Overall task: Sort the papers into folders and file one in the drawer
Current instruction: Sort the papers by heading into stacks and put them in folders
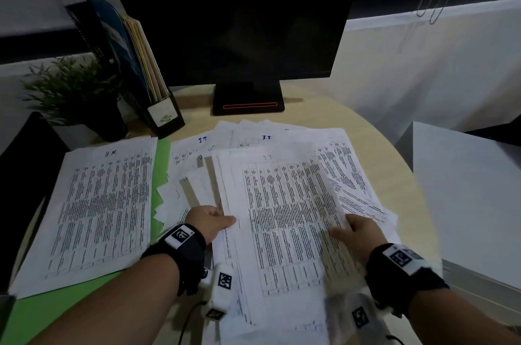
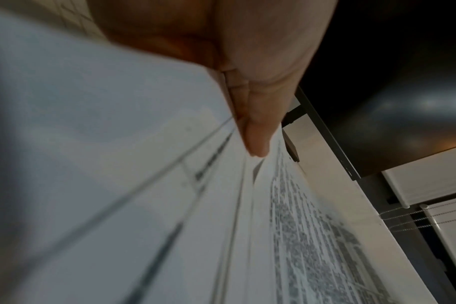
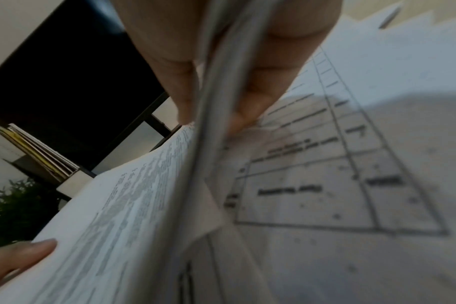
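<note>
A stack of papers (image 1: pixel 104 209) lies on a folder (image 1: pixel 162 164) at the left. More papers (image 1: pixel 287 203) lie right of it. Behind them stands a screen (image 1: pixel 225 14).

A light wooden round table (image 1: pixel 375 130) carries everything. Beyond the fingertips a black monitor base (image 1: pixel 248 99) stands on it. Left of the left hand's (image 1: pixel 210 222) fingers a green folder (image 1: pixel 162 164) lies flat under a printed sheet headed HR (image 1: pixel 98 209). Under both hands' fingers spreads a loose pile of IT papers (image 1: pixel 284 203). Far left, past the fingers, stand a potted plant (image 1: pixel 76 90) and a black file holder (image 1: pixel 165 114).
</note>
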The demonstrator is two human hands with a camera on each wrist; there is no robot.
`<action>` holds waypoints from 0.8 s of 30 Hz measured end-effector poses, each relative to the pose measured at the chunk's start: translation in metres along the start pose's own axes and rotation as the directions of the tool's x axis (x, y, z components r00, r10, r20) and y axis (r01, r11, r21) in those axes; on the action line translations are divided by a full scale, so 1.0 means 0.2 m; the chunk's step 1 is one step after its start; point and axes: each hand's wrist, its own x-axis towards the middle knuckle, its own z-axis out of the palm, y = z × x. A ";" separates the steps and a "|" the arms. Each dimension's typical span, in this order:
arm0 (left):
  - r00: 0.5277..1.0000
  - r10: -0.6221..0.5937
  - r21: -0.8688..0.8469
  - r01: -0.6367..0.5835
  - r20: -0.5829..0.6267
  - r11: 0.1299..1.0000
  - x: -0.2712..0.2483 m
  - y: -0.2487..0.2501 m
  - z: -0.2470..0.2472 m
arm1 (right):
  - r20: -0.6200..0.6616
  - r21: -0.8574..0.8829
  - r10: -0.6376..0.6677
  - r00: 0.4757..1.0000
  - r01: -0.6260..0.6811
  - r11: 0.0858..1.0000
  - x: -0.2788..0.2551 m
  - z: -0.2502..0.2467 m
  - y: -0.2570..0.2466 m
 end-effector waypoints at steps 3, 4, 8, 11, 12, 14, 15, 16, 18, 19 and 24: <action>0.999 0.007 0.023 -0.006 -0.032 1.000 -0.02 0.01 0.00 | -0.029 -0.101 0.017 0.999 -0.020 0.995 0.02 0.01 -0.01; 1.000 0.001 0.041 0.000 -0.025 0.999 -0.01 0.01 0.00 | -0.050 -0.154 0.026 0.998 -0.034 0.987 0.04 0.00 -0.01; 0.999 0.037 0.109 -0.033 -0.031 0.994 -0.01 -0.02 0.01 | -0.175 -0.251 0.093 0.980 -0.136 0.958 0.09 -0.10 0.01; 0.998 0.068 0.156 -0.064 -0.018 0.986 -0.02 -0.01 0.00 | -0.271 -0.175 0.117 0.955 -0.169 0.970 0.09 -0.17 0.03; 0.998 0.060 0.145 -0.057 -0.015 0.988 -0.01 -0.01 -0.01 | -0.294 -0.139 0.104 0.950 -0.150 0.979 0.10 -0.19 0.04; 0.996 0.070 0.065 -0.067 -0.053 0.996 -0.02 -0.01 0.00 | -0.300 -0.051 0.078 0.951 -0.098 0.994 0.09 -0.20 0.05; 0.992 0.096 0.024 -0.095 -0.085 0.995 -0.03 0.00 0.00 | -0.286 0.004 0.082 0.955 -0.085 0.996 0.08 -0.20 0.04; 0.986 0.124 -0.007 -0.125 -0.108 0.992 -0.04 0.01 0.00 | -0.260 0.052 0.084 0.962 -0.073 0.996 0.07 -0.20 0.04; 0.978 0.176 0.026 -0.174 -0.112 0.984 -0.05 0.03 0.01 | -0.191 0.084 0.064 0.979 -0.048 0.995 0.05 -0.17 0.04; 0.976 0.198 0.073 -0.192 -0.089 0.979 -0.06 0.04 0.01 | -0.164 0.079 0.039 0.986 -0.026 0.997 0.03 -0.15 0.03; 0.990 0.137 0.089 -0.135 -0.020 0.987 -0.07 0.07 0.01 | -0.085 0.221 -0.003 0.996 0.022 0.975 -0.02 -0.07 0.01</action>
